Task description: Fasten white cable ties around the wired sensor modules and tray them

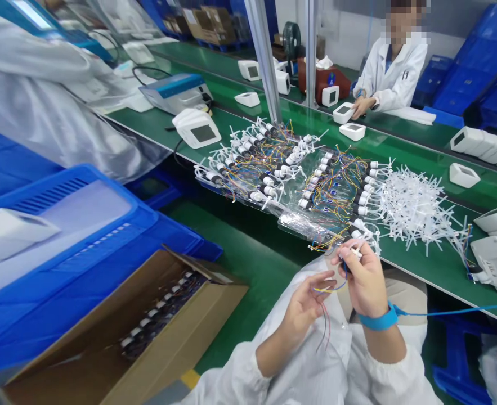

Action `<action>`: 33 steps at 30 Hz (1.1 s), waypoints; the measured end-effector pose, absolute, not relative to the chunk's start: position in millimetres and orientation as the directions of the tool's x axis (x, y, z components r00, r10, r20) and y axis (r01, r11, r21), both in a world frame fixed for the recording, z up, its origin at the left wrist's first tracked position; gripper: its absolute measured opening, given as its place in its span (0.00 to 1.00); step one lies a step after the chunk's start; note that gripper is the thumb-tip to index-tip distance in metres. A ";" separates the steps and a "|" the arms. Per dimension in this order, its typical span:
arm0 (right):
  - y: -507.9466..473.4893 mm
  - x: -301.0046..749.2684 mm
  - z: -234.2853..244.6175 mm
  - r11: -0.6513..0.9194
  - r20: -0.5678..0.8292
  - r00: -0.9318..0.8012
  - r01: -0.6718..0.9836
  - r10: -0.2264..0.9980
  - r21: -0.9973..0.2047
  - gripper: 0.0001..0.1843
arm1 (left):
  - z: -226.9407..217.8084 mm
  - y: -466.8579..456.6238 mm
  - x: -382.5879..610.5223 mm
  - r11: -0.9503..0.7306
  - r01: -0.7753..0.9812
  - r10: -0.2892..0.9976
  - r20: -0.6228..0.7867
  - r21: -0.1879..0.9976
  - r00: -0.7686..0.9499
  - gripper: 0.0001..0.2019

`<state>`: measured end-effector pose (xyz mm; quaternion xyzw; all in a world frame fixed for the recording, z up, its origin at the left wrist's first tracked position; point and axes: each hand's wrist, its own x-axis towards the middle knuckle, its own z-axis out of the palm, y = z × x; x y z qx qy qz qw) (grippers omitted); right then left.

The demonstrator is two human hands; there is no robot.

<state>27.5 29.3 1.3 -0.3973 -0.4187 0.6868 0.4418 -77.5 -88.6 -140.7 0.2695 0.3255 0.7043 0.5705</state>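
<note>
Two bare hands meet over a white-coated lap (pixel 303 365) between four and five o'clock in the head view, the only view reaching my distant seat, just off the near edge of a long green worktable (pixel 436 267). At four o'clock the right hand (pixel 364 275), wearing a bright blue wrist strap (pixel 377 322), pinches a small white plastic piece (pixel 357 253) between thumb and fingers; much of it is hidden from me. At five o'clock the left hand (pixel 305 306) is half spread, fingers curled and apart, with thin yellow, blue, red and black wires (pixel 326 291) trailing past them; whether it grips any, I cannot tell. Toward three o'clock, clear plastic trays (pixel 303 226) bear rows of white-and-black cylinders (pixel 363 201) with coloured leads, beside a heap of narrow white plastic strips (pixel 412 208). At two o'clock, a co-worker in white (pixel 404 73) holds a white, dark-screened device (pixel 341 112).

I judge the piece light and stiff, its smooth shell perhaps slightly slippery, and the wires limp and fragile, most of all at any joint. I would take the rigid body in a fingertip pinch and merely guide the wires, never tug them.
</note>
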 end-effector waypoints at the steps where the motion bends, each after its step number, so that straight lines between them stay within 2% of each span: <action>1: 35.5 29.2 6.0 -0.185 -0.122 -0.300 -0.190 0.946 -0.964 0.17 | -152.6 -89.5 -83.1 -0.106 -0.623 0.988 0.010 0.775 -0.155 0.37; 3: 51.2 31.4 20.0 0.020 0.015 -0.331 0.013 0.944 -1.000 0.13 | -169.1 -87.0 -98.9 -0.059 -0.588 0.991 -0.024 0.807 -0.132 0.35; 4: 60.6 30.5 28.3 0.146 0.097 -0.350 0.116 0.932 -0.982 0.11 | -172.7 -83.1 -108.2 -0.053 -0.574 0.981 -0.064 0.817 -0.181 0.33; 6: 81.0 21.9 44.2 0.390 0.232 -0.452 0.295 0.862 -0.872 0.09 | -170.7 -69.6 -127.3 -0.080 -0.574 0.924 -0.156 0.815 -0.349 0.30; 8: 100.7 2.0 55.3 0.557 0.255 -0.587 0.415 0.768 -0.719 0.06 | -160.6 -49.4 -144.6 -0.154 -0.591 0.840 -0.209 0.792 -0.500 0.27; 10: 116.1 -27.2 58.9 0.651 0.158 -0.701 0.523 0.696 -0.550 0.04 | -147.9 -26.5 -158.9 -0.224 -0.614 0.771 -0.248 0.757 -0.587 0.28; 13: 127.4 -74.7 52.8 0.715 -0.063 -0.768 0.621 0.638 -0.322 0.06 | -132.4 2.2 -174.5 -0.271 -0.678 0.736 -0.307 0.683 -0.604 0.28; 16: 128.7 -107.6 41.0 0.723 -0.184 -0.755 0.656 0.630 -0.217 0.08 | -124.8 15.6 -182.6 -0.266 -0.738 0.760 -0.337 0.621 -0.557 0.25; 20: 130.4 -119.9 27.0 0.730 -0.222 -0.757 0.652 0.615 -0.203 0.11 | -123.1 16.0 -184.2 -0.244 -0.760 0.780 -0.344 0.602 -0.523 0.21; 26: 138.5 -105.9 13.0 0.729 -0.169 -0.816 0.571 0.552 -0.378 0.22 | -125.2 15.6 -184.2 -0.224 -0.780 0.778 -0.375 0.584 -0.504 0.21; 33: 133.0 -101.2 5.0 0.790 -0.167 -0.828 0.561 0.536 -0.247 0.20 | -126.2 16.1 -183.8 -0.241 -0.774 0.787 -0.349 0.586 -0.509 0.22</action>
